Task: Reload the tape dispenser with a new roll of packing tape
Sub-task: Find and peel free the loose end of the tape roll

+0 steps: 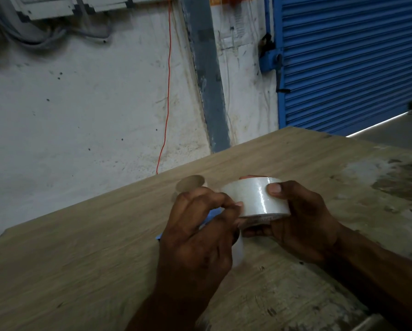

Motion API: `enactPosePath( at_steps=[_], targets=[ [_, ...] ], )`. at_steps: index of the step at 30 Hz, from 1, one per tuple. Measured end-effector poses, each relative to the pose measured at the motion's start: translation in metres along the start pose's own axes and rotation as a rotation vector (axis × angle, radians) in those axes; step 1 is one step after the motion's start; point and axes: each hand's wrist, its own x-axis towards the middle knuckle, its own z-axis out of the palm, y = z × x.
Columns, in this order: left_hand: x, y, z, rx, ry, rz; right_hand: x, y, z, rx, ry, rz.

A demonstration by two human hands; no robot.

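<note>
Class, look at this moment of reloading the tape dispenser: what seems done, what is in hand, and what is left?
Done: an empty cardboard core lies on the table, probably the old roll. In hand: the right hand grips the new tape roll while the left hand picks at its edge, likely finding the end. Left: mounting it; only blue bits show behind the left hand, perhaps the dispenser.

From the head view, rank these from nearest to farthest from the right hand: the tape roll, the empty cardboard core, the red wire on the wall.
1. Tape roll: held in the right hand.
2. Cardboard core: on the table, beyond the left hand.
3. Red wire: hanging down the back wall.
</note>
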Motion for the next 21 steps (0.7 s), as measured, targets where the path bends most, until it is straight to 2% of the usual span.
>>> enactPosePath(
  at_steps=[4, 10, 21],
  targets=[
    [0.0015, 0.0009, -0.0006, -0.054, 0.015, -0.003, 0.0008, 0.0013, -0.0014, 0.006, 0.001, 0.0],
    [0.0012, 0.0026, -0.0012, -0.008, -0.07, 0.007, -0.0006, 0.0019, -0.0011, -0.014, -0.009, 0.007],
    [0.0016, 0.004, -0.0005, -0.016, 0.002, 0.029, 0.0001, 0.0013, 0.0007, -0.013, 0.006, 0.025]
  ],
)
